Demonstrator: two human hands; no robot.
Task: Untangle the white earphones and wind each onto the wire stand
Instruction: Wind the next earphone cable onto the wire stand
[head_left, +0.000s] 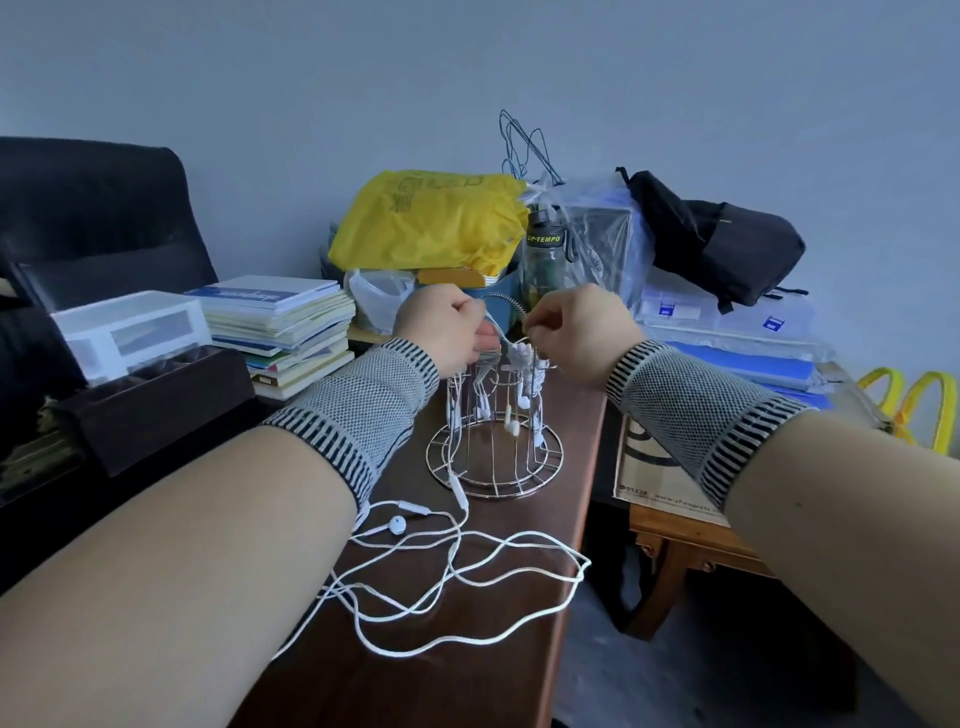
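White cable lies in loose loops on the dark brown table (498, 675), at about 6 o'clock from the wire stand (494, 441), and one earbud (398, 525) rests on the wood among these loops, at 7 o'clock from the stand's round base. These loose earphones (467, 587) have one strand that rises up the left side of the stand toward the hands. The stand is upright near the middle of the table, and several other white earbuds hang inside its wires. Above its top, at 12 o'clock, both hands meet. The left hand (447, 327) has its fingers curled and pinches a white cable just at the top of the stand. The right hand (576, 332) also has curled fingers, and its fingertips pinch a thin white strand at the top of the stand, just beside the left hand. Both wrists wear grey knitted bands. At 10 o'clock from the stand is a stack of books (285, 332); at 12 o'clock, behind the hands, a yellow plastic bag (426, 223) and a dark bottle (543, 260); at 2 o'clock, a black backpack (727, 239).
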